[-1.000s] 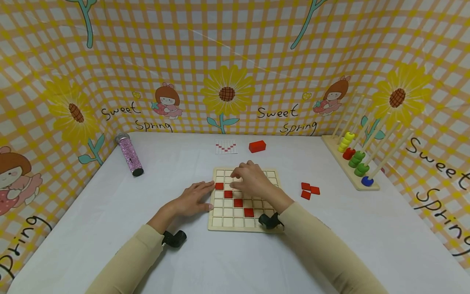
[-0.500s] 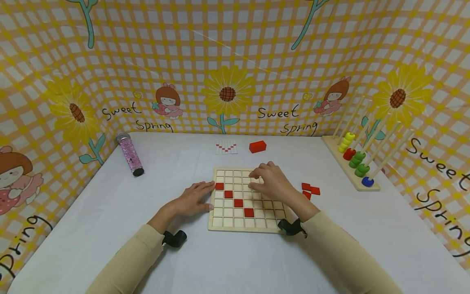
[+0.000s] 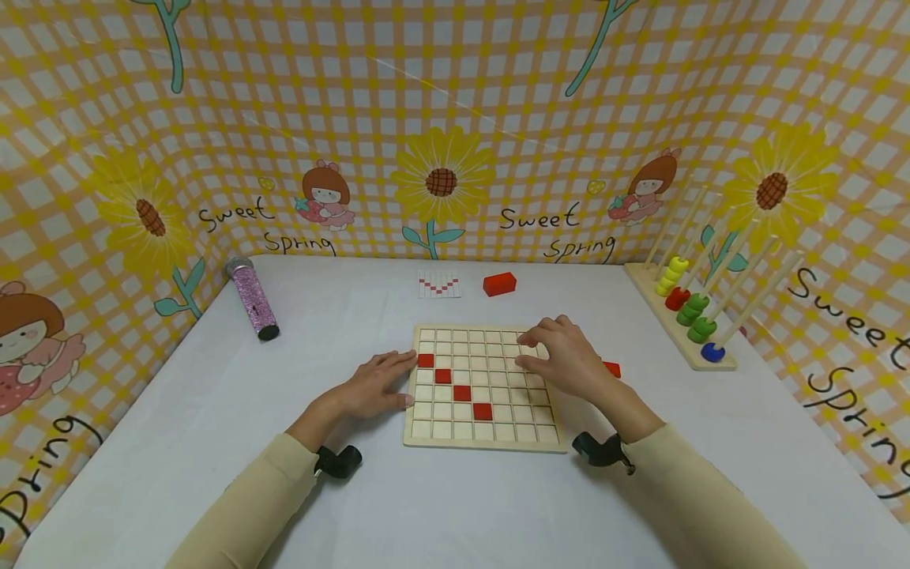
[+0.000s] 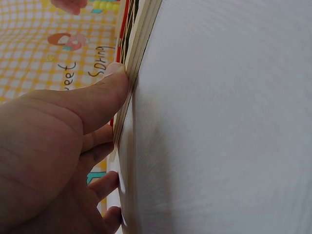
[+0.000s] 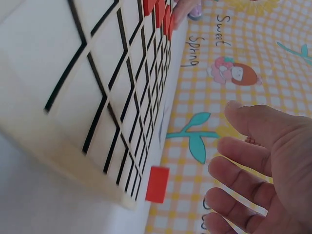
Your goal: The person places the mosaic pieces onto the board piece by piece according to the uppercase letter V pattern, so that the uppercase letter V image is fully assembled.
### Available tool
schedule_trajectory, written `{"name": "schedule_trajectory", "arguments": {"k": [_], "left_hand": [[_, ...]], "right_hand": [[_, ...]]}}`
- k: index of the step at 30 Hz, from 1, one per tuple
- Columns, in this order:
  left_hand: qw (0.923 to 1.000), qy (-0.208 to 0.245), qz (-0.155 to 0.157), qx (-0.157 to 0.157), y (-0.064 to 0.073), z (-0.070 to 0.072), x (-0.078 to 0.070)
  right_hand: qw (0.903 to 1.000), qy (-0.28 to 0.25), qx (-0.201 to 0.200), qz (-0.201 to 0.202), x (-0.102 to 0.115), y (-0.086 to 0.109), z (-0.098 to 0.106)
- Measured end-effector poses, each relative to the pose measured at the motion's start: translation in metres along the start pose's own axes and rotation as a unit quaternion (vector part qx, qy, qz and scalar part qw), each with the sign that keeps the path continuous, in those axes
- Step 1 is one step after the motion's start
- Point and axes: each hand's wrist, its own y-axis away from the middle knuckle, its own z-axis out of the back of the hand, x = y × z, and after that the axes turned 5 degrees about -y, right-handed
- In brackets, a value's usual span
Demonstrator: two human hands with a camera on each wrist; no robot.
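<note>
A wooden grid board (image 3: pixel 442 431) lies flat on the white table, with several red square tiles (image 3: pixel 462 393) set in its cells in a diagonal from the left edge toward the front. My left hand (image 3: pixel 370 387) touches the board's left edge with relaxed fingers; in the left wrist view its thumb (image 4: pixel 105 95) presses against the rim. Over the board's right side hovers my right hand (image 3: pixel 572 359), fingers loosely bent. Nothing is between its fingers (image 5: pixel 239 175) in the right wrist view. Loose red tiles (image 3: pixel 611 369) lie right of the board, mostly hidden behind that hand.
Behind the board lie a small card (image 3: pixel 439 285) with a red V pattern and a red block (image 3: pixel 500 284). A pink glittery microphone (image 3: pixel 253 300) rests at the back left. At the right stands a wooden peg stand (image 3: pixel 700 359) with coloured beads. Patterned cloth (image 3: pixel 441 95) walls the table.
My right hand has moved rightward across the board, from its middle to its right side, now covering most of the loose tiles. The left hand has stayed at the left edge.
</note>
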Motion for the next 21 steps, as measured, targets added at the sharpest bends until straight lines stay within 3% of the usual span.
{"name": "schedule_trajectory", "arguments": {"k": [15, 21], "left_hand": [[1.0000, 0.001, 0.002, 0.001, 0.001, 0.001, -0.003], [1.0000, -0.001, 0.004, 0.001, 0.001, 0.001, -0.003]], "right_hand": [[0.9988, 0.000, -0.042, -0.026, -0.034, 0.026, 0.021], [0.9976, -0.003, -0.028, -0.063, -0.049, 0.037, 0.030]]}}
